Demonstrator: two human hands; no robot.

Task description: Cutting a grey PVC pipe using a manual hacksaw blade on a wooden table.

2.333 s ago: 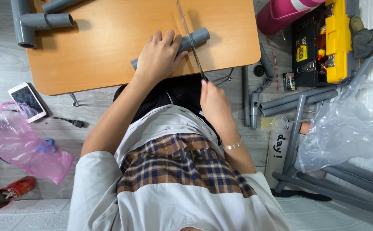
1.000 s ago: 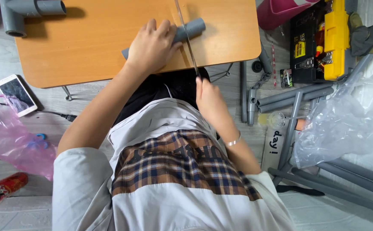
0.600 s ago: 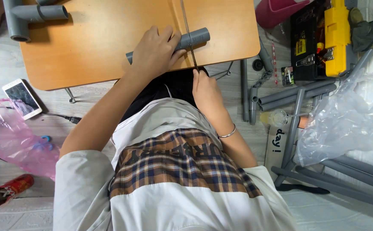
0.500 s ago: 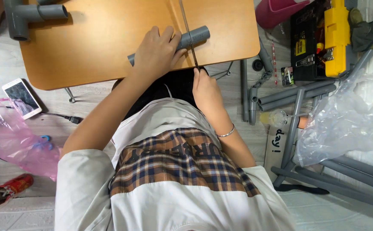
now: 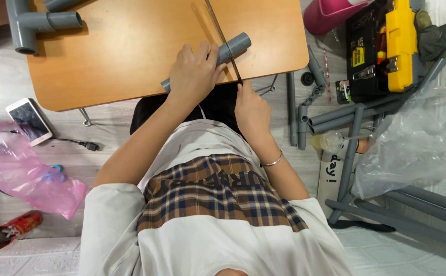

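Hands: left [image 5: 195,71] pins grey pipe [image 5: 233,48]; right [image 5: 251,110] holds saw [image 5: 223,38].

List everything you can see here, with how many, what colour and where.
table: one, orange-brown wood, top centre
pipe: one, grey, on table under left hand
saw: one, thin dark blade, across pipe
pipe fitting: one, grey, table's top left corner
phone: one, white-edged, floor left
bag: one, pink plastic, floor left
toolbox: one, yellow and black, top right
loose pipes: several, grey, floor right
clear bag: one, right
left hand: pressing pipe down
right hand: gripping saw at table edge
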